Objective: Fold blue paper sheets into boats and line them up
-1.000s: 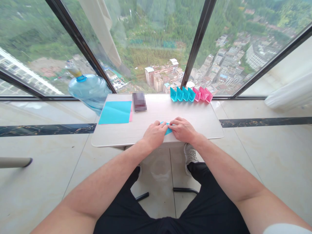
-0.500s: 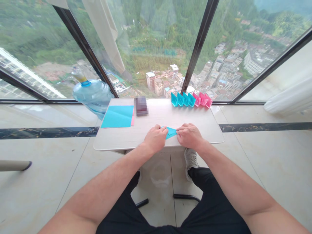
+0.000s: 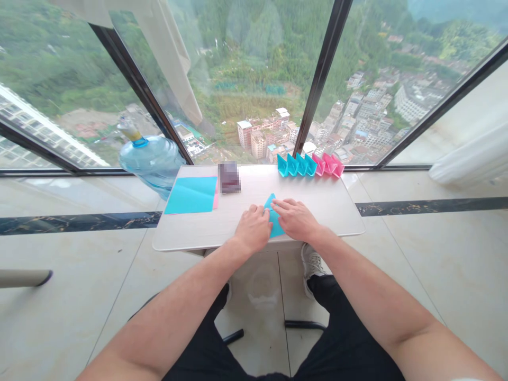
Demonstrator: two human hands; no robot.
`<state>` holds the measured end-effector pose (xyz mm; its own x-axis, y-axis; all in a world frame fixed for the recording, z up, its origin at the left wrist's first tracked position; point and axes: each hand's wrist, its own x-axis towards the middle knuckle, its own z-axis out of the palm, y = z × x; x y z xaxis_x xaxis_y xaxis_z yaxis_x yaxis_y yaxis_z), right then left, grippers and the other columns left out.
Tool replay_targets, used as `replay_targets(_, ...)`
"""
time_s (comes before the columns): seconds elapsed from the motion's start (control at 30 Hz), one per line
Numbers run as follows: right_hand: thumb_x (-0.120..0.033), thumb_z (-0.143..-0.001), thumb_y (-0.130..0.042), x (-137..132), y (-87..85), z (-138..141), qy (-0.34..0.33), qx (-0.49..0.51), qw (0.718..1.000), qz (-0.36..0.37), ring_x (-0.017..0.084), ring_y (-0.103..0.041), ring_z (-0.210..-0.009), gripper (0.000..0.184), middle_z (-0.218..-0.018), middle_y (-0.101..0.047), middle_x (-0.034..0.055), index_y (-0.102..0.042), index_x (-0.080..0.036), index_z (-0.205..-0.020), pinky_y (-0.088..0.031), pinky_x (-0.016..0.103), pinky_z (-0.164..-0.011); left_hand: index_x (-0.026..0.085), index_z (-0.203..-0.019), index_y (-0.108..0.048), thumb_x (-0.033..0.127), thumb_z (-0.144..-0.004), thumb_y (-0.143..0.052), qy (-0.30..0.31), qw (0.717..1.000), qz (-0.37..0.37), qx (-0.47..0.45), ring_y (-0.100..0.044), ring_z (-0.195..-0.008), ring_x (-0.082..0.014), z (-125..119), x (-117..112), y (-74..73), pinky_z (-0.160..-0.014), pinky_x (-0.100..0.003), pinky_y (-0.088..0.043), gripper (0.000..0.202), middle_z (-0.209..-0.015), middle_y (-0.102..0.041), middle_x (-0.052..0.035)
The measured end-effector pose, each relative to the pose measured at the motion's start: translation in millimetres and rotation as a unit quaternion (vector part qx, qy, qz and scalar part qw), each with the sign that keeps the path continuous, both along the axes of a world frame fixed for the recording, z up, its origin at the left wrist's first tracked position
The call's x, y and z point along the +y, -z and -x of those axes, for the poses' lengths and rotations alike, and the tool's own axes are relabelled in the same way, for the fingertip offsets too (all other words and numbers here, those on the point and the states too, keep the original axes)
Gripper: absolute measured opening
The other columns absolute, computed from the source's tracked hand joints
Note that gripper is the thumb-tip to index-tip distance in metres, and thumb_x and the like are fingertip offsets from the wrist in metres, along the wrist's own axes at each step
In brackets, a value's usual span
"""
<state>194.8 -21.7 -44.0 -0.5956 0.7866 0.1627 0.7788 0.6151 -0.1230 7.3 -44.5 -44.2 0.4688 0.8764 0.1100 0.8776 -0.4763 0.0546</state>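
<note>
A folded piece of blue paper [image 3: 277,226] lies near the front edge of the small table, its pointed tip aimed toward the window. My left hand [image 3: 254,227] grips its left side, fingers curled over the edge. From the right, my right hand [image 3: 296,217] has its fingertips pressed together on the paper's upper part, close to the left fingers. Both hands cover much of the sheet, so its full shape is hidden. Several folded blue paper boats [image 3: 297,165] stand in a row at the back, continued by pink paper boats [image 3: 327,165].
Flat blue sheets [image 3: 191,194] lie over pink paper [image 3: 216,198] on the left of the white table [image 3: 206,230]. A blurred dark item [image 3: 229,178] sits at the back. Beyond the left edge stands a large water bottle [image 3: 153,161], beside the window.
The blue paper has turned, so its point now faces away from me instead of right. My right hand has moved left and up onto it, closer to my left hand.
</note>
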Motion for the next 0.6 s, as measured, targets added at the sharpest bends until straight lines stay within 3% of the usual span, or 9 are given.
replay_targets(0.13,-0.022,-0.098,-0.044,4,2.1,13,-0.004,-0.035,0.999,0.025,0.028,-0.052,-0.123,0.043,-0.147,-0.058,0.0072,-0.057,-0.020,-0.139,-0.045,0.042,-0.092,0.011,-0.129,-0.060,0.035,-0.096,-0.053,0.017,0.999,0.027,-0.024,-0.053,-0.119,-0.0324,-3,-1,3.2,-0.092,-0.044,-0.049,0.041,-0.132,-0.061,-0.0180)
replay_targets(0.27,-0.030,-0.102,-0.038,8,-1.6,19,0.027,-0.045,0.998,0.045,0.027,-0.051,-0.127,0.041,-0.143,-0.061,0.0054,-0.061,-0.024,-0.135,-0.042,0.043,-0.099,0.007,-0.130,-0.060,0.033,-0.097,-0.052,0.027,0.998,0.036,-0.035,-0.054,-0.120,-0.0309,-4,-2,5.9,-0.102,-0.044,-0.044,0.043,-0.129,-0.063,-0.0186)
replay_targets(0.37,-0.034,-0.101,-0.037,12,-0.6,18,0.059,-0.040,0.995,0.071,0.029,-0.045,-0.136,0.042,-0.151,-0.055,0.0021,-0.060,-0.029,-0.137,-0.037,0.049,-0.109,0.008,-0.123,-0.064,0.028,-0.099,-0.045,0.043,0.998,0.034,-0.037,-0.054,-0.120,-0.0287,-2,0,5.6,-0.107,-0.043,-0.040,0.037,-0.126,-0.065,-0.0181)
replay_targets(0.5,-0.031,-0.098,-0.041,18,5.6,14,0.089,-0.004,0.990,0.105,0.031,-0.038,-0.145,0.048,-0.157,-0.046,0.0041,-0.054,-0.026,-0.144,-0.031,0.057,-0.115,0.015,-0.120,-0.065,0.027,-0.099,-0.042,0.023,0.998,0.043,-0.029,-0.056,-0.113,-0.0280,3,2,0.3,-0.098,-0.042,-0.044,0.034,-0.124,-0.066,-0.0129)
replay_targets(0.6,-0.026,-0.092,-0.050,17,7.0,9,0.070,0.062,0.992,0.089,0.028,-0.043,-0.144,0.049,-0.153,-0.051,0.0077,-0.059,-0.021,-0.140,-0.030,0.051,-0.118,0.018,-0.119,-0.066,0.026,-0.098,-0.043,0.009,0.999,0.043,-0.015,-0.056,-0.107,-0.0288,7,3,-3.6,-0.090,-0.043,-0.046,0.032,-0.119,-0.066,-0.0116)
